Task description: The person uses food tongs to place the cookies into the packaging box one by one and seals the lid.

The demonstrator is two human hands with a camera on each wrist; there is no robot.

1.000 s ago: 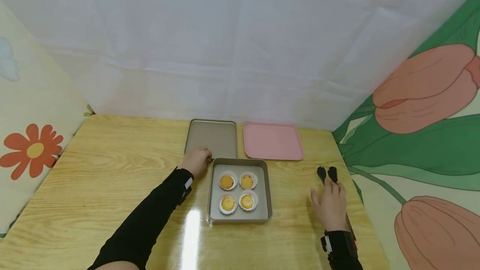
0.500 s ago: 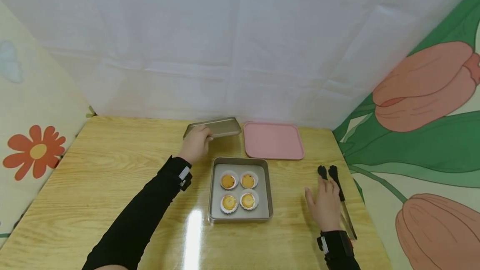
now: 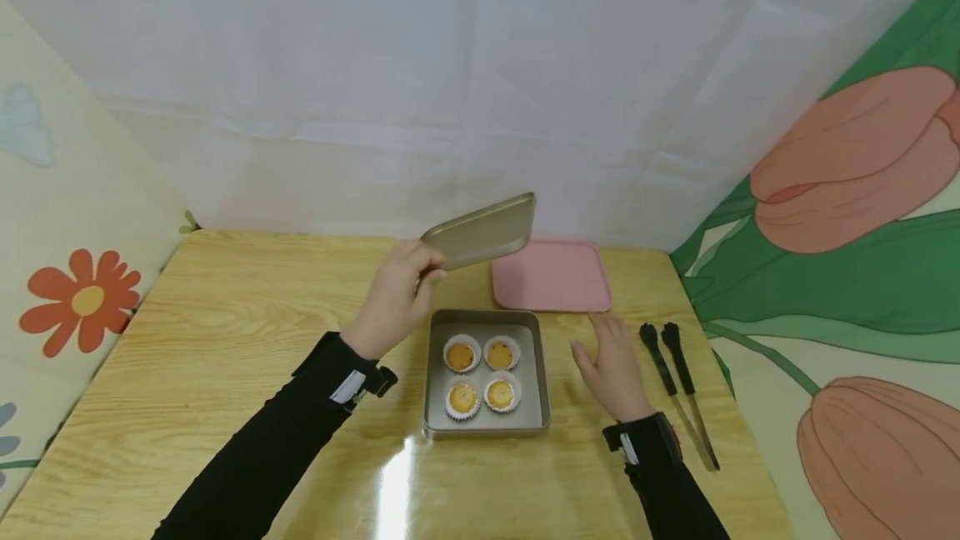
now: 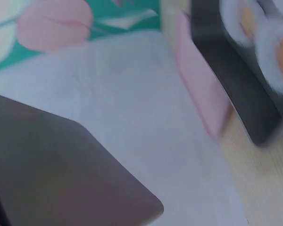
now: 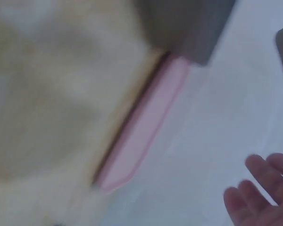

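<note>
My left hand (image 3: 397, 294) grips a grey-brown metal lid (image 3: 483, 232) by its near left corner and holds it tilted in the air, behind the square baking tin. In the left wrist view the lid (image 4: 61, 169) fills the lower left, most of the hand being out of that view. The square tin (image 3: 543, 373) stands on the table with several small tarts (image 3: 461, 355) in white paper cups inside. My right hand (image 3: 615, 365) hovers right of the tin, fingers extended and holding nothing; in the right wrist view the same hand (image 5: 264, 197) shows loosely spread fingers.
A pink tray (image 3: 551, 277) lies at the back of the wooden table (image 3: 247, 315), partly covered by the raised lid in the head view. Black-tipped metal tongs (image 3: 682, 390) lie near the right edge. A white cloth (image 3: 337, 107) hangs behind; patterned panels flank both sides.
The lid, lying flat behind the tin before, has been lifted and carried up and right by my left hand. My right hand has moved away from the tongs, leftward and forward.
</note>
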